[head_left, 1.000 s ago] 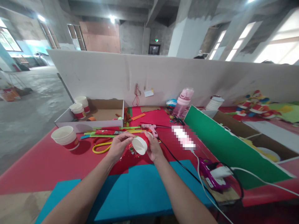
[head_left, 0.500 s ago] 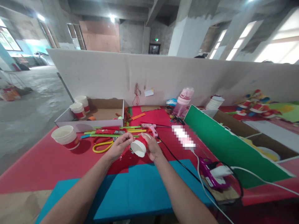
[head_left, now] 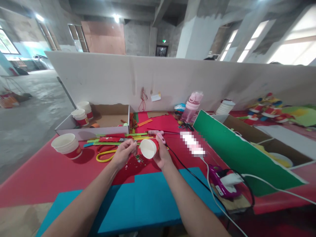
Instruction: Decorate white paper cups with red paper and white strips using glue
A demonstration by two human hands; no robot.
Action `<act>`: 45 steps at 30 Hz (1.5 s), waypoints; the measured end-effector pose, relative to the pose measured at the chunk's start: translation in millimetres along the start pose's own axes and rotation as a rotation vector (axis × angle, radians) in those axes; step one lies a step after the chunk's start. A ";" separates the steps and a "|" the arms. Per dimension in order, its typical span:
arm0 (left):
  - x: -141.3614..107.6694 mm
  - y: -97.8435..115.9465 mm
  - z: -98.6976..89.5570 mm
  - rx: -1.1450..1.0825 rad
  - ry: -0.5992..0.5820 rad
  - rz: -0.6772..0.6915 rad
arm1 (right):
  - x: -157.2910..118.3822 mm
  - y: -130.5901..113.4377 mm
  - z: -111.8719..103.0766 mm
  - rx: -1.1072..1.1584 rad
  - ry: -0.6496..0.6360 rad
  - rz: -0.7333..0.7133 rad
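A red and white paper cup [head_left: 148, 149] is held in my right hand [head_left: 162, 154], its open mouth turned toward me and to the left. My left hand [head_left: 125, 152] is closed in a pinch just left of the cup, apart from it; whatever its fingertips hold is too small to make out. Beneath the hands, small scraps [head_left: 138, 159] lie on the red table cover [head_left: 98, 177]. Scissors with yellow and red handles [head_left: 105, 156] lie left of my left hand. Behind the cup is a pink glue gun [head_left: 158, 133].
Stacked cups [head_left: 67, 146] stand at the left, before an open box [head_left: 91, 132] with more cups. Coloured strips [head_left: 116, 140] lie behind the hands. A pink bottle [head_left: 192, 107], green-sided box [head_left: 237, 148] and purple power strip [head_left: 225, 186] with cables are at the right.
The cup has turned to show more of its open mouth. My left hand has moved slightly left and away from it. The view has shifted slightly.
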State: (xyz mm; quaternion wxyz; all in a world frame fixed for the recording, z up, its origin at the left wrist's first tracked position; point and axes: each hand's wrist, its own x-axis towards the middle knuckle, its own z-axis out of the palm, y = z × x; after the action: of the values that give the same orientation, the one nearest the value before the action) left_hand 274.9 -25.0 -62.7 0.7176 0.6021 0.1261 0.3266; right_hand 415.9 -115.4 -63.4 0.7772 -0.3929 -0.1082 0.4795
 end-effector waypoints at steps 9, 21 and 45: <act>-3.3 4.3 9.3 0.610 0.015 0.464 | 2.5 5.3 0.6 0.078 -0.032 0.096; -0.5 0.3 -4.7 0.414 0.149 0.250 | -9.2 3.9 1.0 -0.413 -0.208 -0.058; -0.4 -8.6 -5.2 -0.226 0.210 -0.233 | -11.2 12.4 -3.6 -0.819 -0.369 -0.194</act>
State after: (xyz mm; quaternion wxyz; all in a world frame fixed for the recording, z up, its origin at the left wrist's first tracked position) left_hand 274.3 -21.7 -72.2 0.7965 0.4617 0.2313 0.3145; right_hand 403.9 -123.6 -72.4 0.5668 -0.5638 -0.4619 0.3840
